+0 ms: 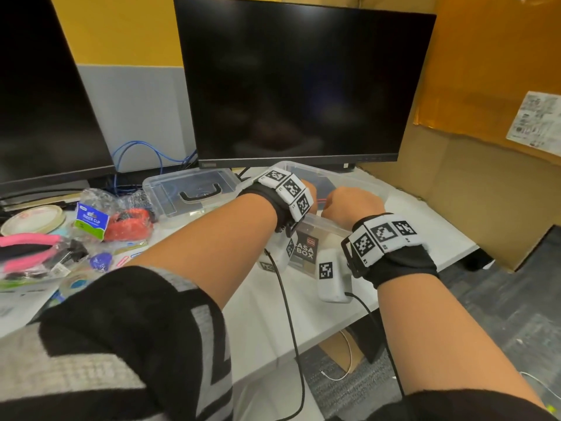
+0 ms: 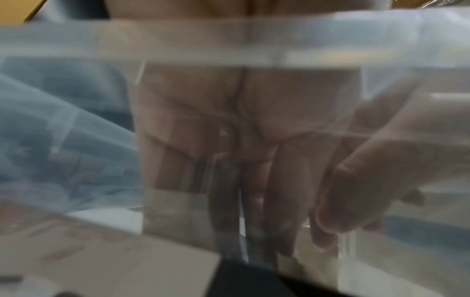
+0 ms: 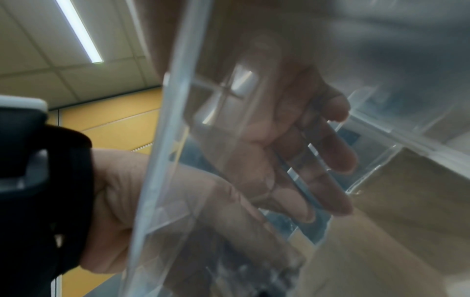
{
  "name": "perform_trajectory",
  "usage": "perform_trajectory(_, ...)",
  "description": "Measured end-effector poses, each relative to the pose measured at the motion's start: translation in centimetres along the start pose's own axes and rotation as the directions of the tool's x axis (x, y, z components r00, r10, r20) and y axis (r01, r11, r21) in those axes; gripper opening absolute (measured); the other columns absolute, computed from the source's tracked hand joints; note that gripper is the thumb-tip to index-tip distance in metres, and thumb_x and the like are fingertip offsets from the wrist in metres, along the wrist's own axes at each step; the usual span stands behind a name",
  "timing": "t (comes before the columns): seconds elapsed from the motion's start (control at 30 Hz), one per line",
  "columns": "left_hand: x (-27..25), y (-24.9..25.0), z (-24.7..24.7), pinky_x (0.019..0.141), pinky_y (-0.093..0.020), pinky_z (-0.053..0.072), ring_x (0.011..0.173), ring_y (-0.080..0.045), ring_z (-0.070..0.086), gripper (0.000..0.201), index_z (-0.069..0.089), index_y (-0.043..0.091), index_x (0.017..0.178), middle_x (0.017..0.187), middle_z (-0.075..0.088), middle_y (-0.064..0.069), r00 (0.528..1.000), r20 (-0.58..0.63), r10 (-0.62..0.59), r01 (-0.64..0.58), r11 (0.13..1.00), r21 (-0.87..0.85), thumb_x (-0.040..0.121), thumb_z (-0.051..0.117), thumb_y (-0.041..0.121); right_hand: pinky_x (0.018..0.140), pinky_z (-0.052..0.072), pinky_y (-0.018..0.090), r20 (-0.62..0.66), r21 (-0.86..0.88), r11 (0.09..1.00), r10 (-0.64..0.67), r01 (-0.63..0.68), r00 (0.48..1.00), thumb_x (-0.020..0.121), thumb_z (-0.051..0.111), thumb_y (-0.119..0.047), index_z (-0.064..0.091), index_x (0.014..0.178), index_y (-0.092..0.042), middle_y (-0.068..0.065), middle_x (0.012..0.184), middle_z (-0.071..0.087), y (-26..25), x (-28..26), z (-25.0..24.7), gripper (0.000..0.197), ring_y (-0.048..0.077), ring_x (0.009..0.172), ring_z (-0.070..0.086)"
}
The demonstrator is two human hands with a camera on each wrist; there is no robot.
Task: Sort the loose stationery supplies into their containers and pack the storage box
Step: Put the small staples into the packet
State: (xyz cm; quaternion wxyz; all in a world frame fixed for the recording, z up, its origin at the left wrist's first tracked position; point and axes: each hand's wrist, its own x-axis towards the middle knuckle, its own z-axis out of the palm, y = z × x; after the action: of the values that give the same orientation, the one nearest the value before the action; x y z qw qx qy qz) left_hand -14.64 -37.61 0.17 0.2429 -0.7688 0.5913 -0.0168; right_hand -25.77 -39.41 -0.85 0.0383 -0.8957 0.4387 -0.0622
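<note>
A clear storage box (image 1: 306, 247) with a "CASA BOX" label stands on the white table in front of the monitor. Both hands reach down into it from above. My left hand (image 1: 311, 189) is at the box's left; seen through the blurred wall (image 2: 254, 40), its fingers (image 2: 254, 180) point straight down. My right hand (image 1: 352, 205) is close beside it, knuckles up. Its fingers (image 3: 330, 140) show loosely spread behind the plastic (image 3: 162, 160), with the left hand (image 3: 178, 191) below them. A thin red sliver (image 1: 322, 201) shows between the hands; what it is and who holds it is unclear.
The box's clear lid (image 1: 194, 192) with a black handle lies to the left. Further left is a heap of stationery: a paper-clip packet (image 1: 91, 220), a red bundle in a bag (image 1: 130, 223), tape rolls (image 1: 33, 220), pink-handled scissors (image 1: 27, 250). Two monitors stand behind, and cardboard (image 1: 455, 183) to the right.
</note>
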Motion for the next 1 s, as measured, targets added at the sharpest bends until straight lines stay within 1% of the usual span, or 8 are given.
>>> perform_trajectory(0.1, -0.3, 0.3, 0.1, 0.077, -0.034, 0.051, 0.081, -0.021, 0.061, 0.012, 0.065, 0.018, 0.085, 0.073, 0.056, 0.003, 0.999, -0.023, -0.03, 0.028, 0.996, -0.081, 0.083, 0.063, 0.03, 0.075, 0.046, 0.033, 0.004, -0.011, 1.0, 0.008, -0.008, 1.0, 0.09, 0.051, -0.029, 0.065, 0.102, -0.017, 0.003, 0.089, 0.06, 0.0, -0.1, -0.1, 0.022, 0.021, 0.081, 0.054)
perform_trajectory(0.37, -1.1, 0.8, 0.7, 0.052, -0.024, 0.035, 0.069, -0.02, 0.052, 0.026, 0.05, 0.015, 0.064, 0.067, 0.051, -0.002, 0.991, -0.118, -0.069, 0.031, 0.955, -0.297, 0.09, 0.053, 0.018, 0.076, 0.046, 0.032, 0.006, -0.003, 1.0, 0.019, -0.019, 1.0, 0.089, 0.052, -0.026, 0.065, 0.103, -0.016, 0.005, 0.094, 0.065, -0.2, -0.1, -0.2, 0.021, 0.021, 0.083, 0.057)
perform_trajectory(0.47, -2.1, 1.0, 0.0, 0.066, -0.028, 0.04, 0.081, -0.022, 0.052, 0.021, 0.055, 0.007, 0.072, 0.083, 0.053, -0.007, 0.985, -0.141, -0.097, 0.033, 0.915, -0.402, 0.092, 0.051, 0.014, 0.072, 0.045, 0.031, -0.009, 0.011, 0.999, 0.032, -0.032, 0.999, 0.088, 0.052, -0.022, 0.066, 0.099, -0.015, 0.005, 0.09, 0.065, -0.2, -0.2, -0.3, 0.019, 0.021, 0.081, 0.058)
perform_trajectory(0.6, -4.1, 0.0, 0.0, 0.076, -0.029, 0.046, 0.088, -0.023, 0.057, 0.023, 0.069, 0.0, 0.103, 0.096, 0.064, -0.012, 0.962, -0.235, -0.136, -0.036, 0.794, -0.607, 0.09, 0.054, 0.013, 0.076, 0.048, 0.034, -0.044, 0.053, 0.998, 0.041, -0.038, 0.998, 0.089, 0.052, -0.019, 0.066, 0.104, -0.016, 0.006, 0.097, 0.066, -0.1, -0.4, -0.2, 0.021, 0.024, 0.086, 0.06)
perform_trajectory(0.67, -5.4, -0.8, 0.6, 0.077, -0.029, 0.044, 0.089, -0.022, 0.057, 0.026, 0.069, 0.002, 0.103, 0.094, 0.063, -0.009, 0.953, -0.264, -0.148, -0.062, 0.758, -0.649, 0.091, 0.054, 0.02, 0.078, 0.05, 0.035, -0.084, 0.079, 0.996, 0.042, -0.036, 0.996, 0.089, 0.052, -0.018, 0.065, 0.105, -0.016, 0.007, 0.099, 0.066, -0.1, -0.6, -0.4, 0.021, 0.025, 0.089, 0.06)
perform_trajectory(0.8, -8.4, -2.8, 2.3, 0.083, -0.03, 0.042, 0.104, -0.021, 0.057, 0.04, 0.068, 0.014, 0.113, 0.114, 0.065, -0.006, 0.944, -0.273, -0.185, -0.067, 0.703, -0.708, 0.092, 0.05, 0.044, 0.077, 0.052, 0.037, -0.215, 0.041, 0.999, 0.023, -0.014, 0.976, 0.09, 0.053, -0.015, 0.065, 0.102, -0.012, 0.01, 0.094, 0.065, -1.4, -1.4, -0.8, 0.017, 0.028, 0.087, 0.062)
perform_trajectory(0.9, -11.2, -5.6, 4.0, 0.102, -0.035, 0.037, 0.124, -0.022, 0.047, 0.045, 0.057, 0.019, 0.129, 0.136, 0.052, -0.004, 0.928, -0.295, -0.227, -0.06, 0.69, -0.721, 0.092, 0.051, 0.044, 0.072, 0.051, 0.037, -0.379, 0.058, 0.995, -0.051, 0.078, 0.924, 0.09, 0.048, -0.014, 0.065, 0.099, -0.011, 0.013, 0.093, 0.067, -4.6, -2.3, -1.3, 0.02, 0.032, 0.086, 0.063)
perform_trajectory(1.0, -14.4, -8.7, 5.8, 0.094, -0.026, 0.037, 0.121, -0.023, 0.049, 0.044, 0.054, 0.018, 0.13, 0.134, 0.053, -0.005, 0.896, -0.306, -0.322, -0.031, 0.641, -0.767, 0.091, 0.057, 0.038, 0.073, 0.049, 0.036, -0.435, 0.111, 0.966, -0.166, 0.235, 0.885, 0.092, 0.045, -0.013, 0.066, 0.099, -0.01, 0.013, 0.095, 0.067, -8.9, -3.3, -2.3, 0.023, 0.033, 0.089, 0.062)
